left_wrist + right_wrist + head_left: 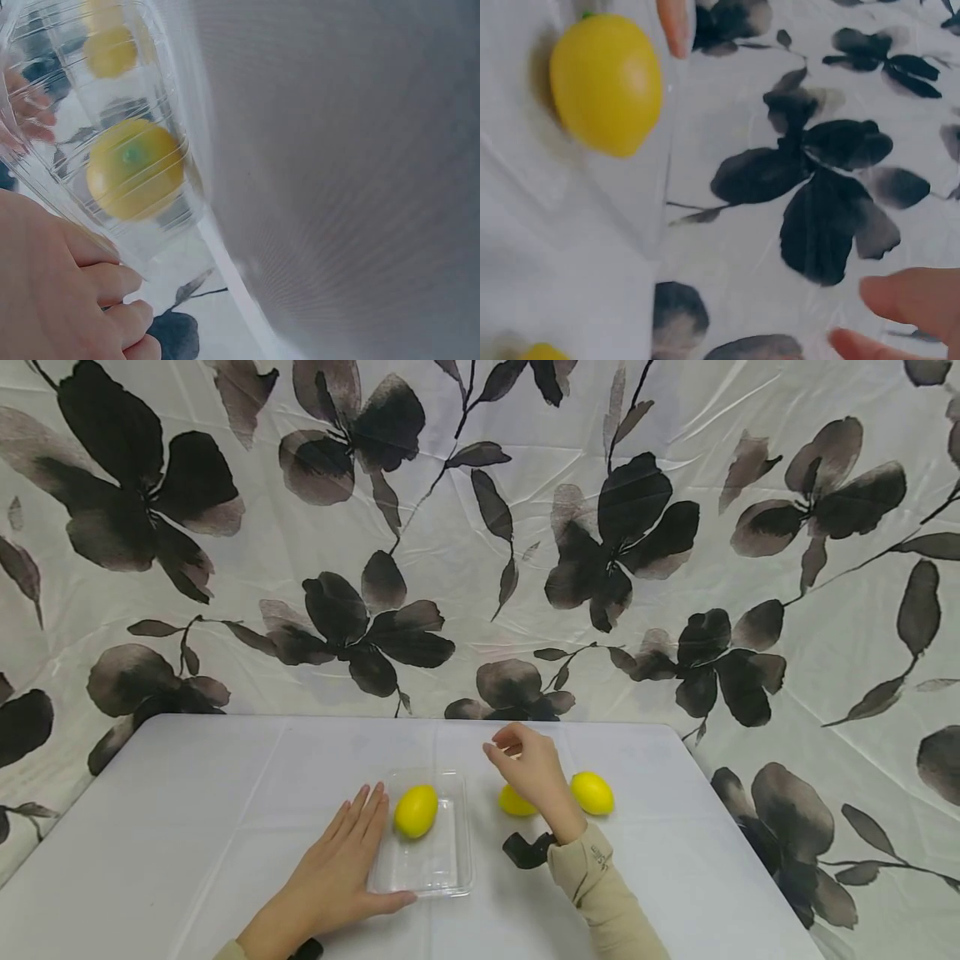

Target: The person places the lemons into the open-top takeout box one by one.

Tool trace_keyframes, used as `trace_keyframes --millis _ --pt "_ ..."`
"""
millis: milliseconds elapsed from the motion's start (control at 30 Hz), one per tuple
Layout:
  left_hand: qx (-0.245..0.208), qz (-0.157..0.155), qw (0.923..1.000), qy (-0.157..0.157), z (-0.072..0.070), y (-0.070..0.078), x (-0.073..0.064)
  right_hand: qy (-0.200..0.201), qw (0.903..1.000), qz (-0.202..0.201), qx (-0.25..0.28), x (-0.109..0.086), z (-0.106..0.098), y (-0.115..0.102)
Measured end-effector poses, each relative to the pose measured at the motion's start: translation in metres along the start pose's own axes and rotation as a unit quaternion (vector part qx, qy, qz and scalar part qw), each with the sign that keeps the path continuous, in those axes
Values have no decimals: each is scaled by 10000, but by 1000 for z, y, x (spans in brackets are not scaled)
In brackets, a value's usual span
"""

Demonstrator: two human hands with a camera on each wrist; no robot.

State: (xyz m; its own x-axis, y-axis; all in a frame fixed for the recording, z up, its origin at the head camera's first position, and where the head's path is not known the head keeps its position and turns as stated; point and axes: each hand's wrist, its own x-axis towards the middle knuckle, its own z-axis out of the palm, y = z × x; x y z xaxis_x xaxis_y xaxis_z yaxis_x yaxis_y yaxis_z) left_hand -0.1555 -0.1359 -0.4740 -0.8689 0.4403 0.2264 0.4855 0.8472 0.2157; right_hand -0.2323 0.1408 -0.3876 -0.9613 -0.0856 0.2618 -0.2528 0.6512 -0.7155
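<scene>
A clear plastic container [420,878] lies on the white table with one yellow lemon [416,811] inside, toward its far left. Along the container's left side rests my left hand [337,860], its fingers straight and thumb spread at the near edge. In the left wrist view, the lemon [135,169] shows through the ridged wall. My right hand [531,768] is raised to the container's right, fingers loosely bent, nothing between them. It partly covers a second lemon [514,802]; a third lemon [593,793] lies right of the wrist. The right wrist view shows thumb and finger apart.
A black curved device [525,852] sits at my right wrist. The table [225,827] ends at a far edge, where a white cloth with dark flowers [615,535] hangs behind and around it.
</scene>
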Motion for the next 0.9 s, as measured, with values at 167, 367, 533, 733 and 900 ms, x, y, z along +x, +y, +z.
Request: trace_keyframes --millis 167,367,533,733,900 --pt "-36 38 10000 21 1 -1 -1 757 9954 132 566 -8 1 27" --pt "-32 62 10000 62 2 -1 -1 1252 9859 463 1006 -21 2 52" --pt "-69 60 9999 55 0 -1 -1 1078 9849 989 924 -31 12 68" --pt "-54 28 10000 1 0 -2 -2 1088 9816 1334 826 -45 30 75" --pt "-41 19 10000 -37 1 -3 -2 933 9794 1556 881 -49 43 80"
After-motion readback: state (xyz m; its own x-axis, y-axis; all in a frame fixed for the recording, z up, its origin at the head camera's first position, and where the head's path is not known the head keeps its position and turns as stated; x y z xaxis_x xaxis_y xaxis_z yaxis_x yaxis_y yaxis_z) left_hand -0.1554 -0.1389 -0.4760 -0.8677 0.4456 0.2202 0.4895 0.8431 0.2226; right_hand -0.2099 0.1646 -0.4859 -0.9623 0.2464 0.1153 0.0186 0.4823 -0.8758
